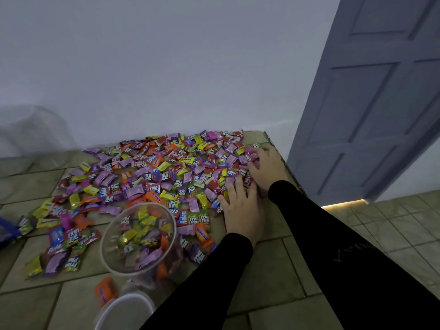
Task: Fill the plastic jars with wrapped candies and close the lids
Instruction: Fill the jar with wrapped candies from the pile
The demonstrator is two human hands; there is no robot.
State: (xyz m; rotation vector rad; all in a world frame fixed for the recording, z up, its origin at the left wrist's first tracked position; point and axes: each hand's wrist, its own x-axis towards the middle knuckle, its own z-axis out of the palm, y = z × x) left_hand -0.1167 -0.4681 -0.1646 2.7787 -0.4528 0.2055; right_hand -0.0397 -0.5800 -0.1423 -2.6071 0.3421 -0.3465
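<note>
Your left hand [242,210] lies flat, fingers spread, on wrapped candies [166,170]; your right hand [266,166] cups fingers loosely over the pile's right edge. Wrappers read "Relaxa", "Fruit Plus", "mentos". Candies cover the tiled floor [273,265]. Open plastic jar [139,239], partly filled, stands near left; lid [126,310] lies below it.

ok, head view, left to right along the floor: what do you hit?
Blue object at the frame edge → open clear jar part-filled with candies → left hand → right hand → grey-blue door.
</note>
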